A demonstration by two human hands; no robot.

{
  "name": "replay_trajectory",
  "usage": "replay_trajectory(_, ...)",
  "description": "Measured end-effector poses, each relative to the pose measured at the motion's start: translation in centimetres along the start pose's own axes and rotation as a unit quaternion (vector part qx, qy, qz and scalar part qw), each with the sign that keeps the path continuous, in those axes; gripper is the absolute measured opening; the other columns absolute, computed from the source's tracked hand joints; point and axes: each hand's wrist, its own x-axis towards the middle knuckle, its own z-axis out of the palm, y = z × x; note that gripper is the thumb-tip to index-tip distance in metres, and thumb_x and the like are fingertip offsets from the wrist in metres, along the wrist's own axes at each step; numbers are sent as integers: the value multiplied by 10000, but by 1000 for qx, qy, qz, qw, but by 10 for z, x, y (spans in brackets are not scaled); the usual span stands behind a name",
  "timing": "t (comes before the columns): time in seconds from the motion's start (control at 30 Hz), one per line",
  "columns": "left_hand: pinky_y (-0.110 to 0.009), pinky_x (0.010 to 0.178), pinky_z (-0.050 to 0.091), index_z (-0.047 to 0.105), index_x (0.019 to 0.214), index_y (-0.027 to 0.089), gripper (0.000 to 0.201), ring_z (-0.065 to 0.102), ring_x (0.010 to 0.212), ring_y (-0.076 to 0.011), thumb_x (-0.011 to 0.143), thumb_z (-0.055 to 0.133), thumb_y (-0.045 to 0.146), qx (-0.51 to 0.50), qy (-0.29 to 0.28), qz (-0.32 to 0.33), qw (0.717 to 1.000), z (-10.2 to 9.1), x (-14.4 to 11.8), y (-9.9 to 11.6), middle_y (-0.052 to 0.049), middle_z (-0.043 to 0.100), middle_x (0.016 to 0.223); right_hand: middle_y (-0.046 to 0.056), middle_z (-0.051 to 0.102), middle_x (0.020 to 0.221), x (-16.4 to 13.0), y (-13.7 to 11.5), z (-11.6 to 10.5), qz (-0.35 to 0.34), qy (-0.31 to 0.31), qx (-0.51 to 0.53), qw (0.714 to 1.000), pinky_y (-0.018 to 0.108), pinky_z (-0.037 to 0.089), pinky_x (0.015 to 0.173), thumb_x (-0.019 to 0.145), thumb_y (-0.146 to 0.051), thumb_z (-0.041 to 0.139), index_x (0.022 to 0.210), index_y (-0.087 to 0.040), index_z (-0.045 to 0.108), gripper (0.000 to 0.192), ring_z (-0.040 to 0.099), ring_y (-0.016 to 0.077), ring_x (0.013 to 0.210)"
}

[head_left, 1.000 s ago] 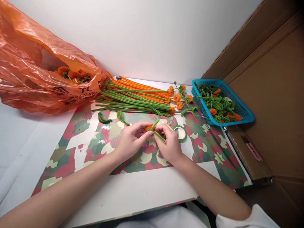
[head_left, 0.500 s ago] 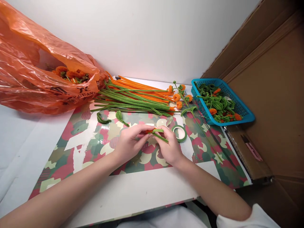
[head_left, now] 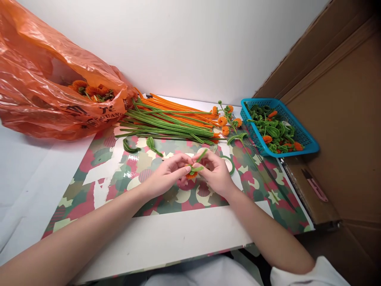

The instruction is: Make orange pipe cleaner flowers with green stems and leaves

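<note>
Head cam looks down at a counter (head_left: 178, 238) covered with a camo-pattern mat (head_left: 119, 186), so I'll place everything relative to that mat. Both hands meet over the middle of the mat. The left hand (head_left: 166, 174) and the right hand (head_left: 216, 174) are each pinched shut on a small flower (head_left: 192, 171), an orange puff with a green stem poking up and away between the fingertips. So both grips are clamped on the same little piece, held just above the mat rather than lying on it.

Just beside the right hand, partly hidden behind it, a tape roll (head_left: 229, 165) sits on the mat. At the far edge of the mat there's a bundle of green and orange stems (head_left: 169, 119), lying flat, with a few finished flowers at its right end. Two loose green leaves (head_left: 143, 146) lie on the mat near that bundle, well apart from the hands.

Off the mat's far left corner slumps a big orange bag (head_left: 44, 91) with more orange bits showing in its mouth. Off the far right corner sits a blue basket (head_left: 306, 139) full of green and orange pieces. Right of the mat there's cardboard (head_left: 342, 119) with a pink cutter (head_left: 315, 186) on it.
</note>
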Motion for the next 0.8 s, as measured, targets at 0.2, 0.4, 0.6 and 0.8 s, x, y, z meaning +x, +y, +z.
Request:
replay_trajectory(0.2,-282,690,590,559,1016,227,263,632,860,-153,781,677,208,61,54,120,989,9,-4,-5,-74,528,1156,13,639,755,-3,-2,7,-41,92,-12,995,281,508,637,800,-246,670,744,-211,672,66,612,156,741)
replay_trajectory(0.4,-245,673,575,637,785,178,103,601,926,-176,821,658,272,103,133,145,975,8,-2,-8,-72,562,1008,30,676,813,-9,1,14,-25,98,-13,995,267,536,673,816,-243,666,797,-207,694,50,656,160,777)
replay_trajectory(0.6,-231,621,526,588,660,157,284,594,757,-140,781,695,391,31,164,47,985,7,0,-4,-36,608,856,27,673,806,-14,1,25,-43,149,-57,986,279,539,688,808,-182,662,789,-207,672,33,653,162,784)
replay_trajectory(0.8,-222,596,512,603,714,159,329,592,684,-124,736,721,466,-9,197,-9,980,10,1,-2,-13,638,768,22,681,792,-15,-2,25,-108,146,-116,977,288,535,696,812,-124,648,782,-206,662,88,654,159,782)
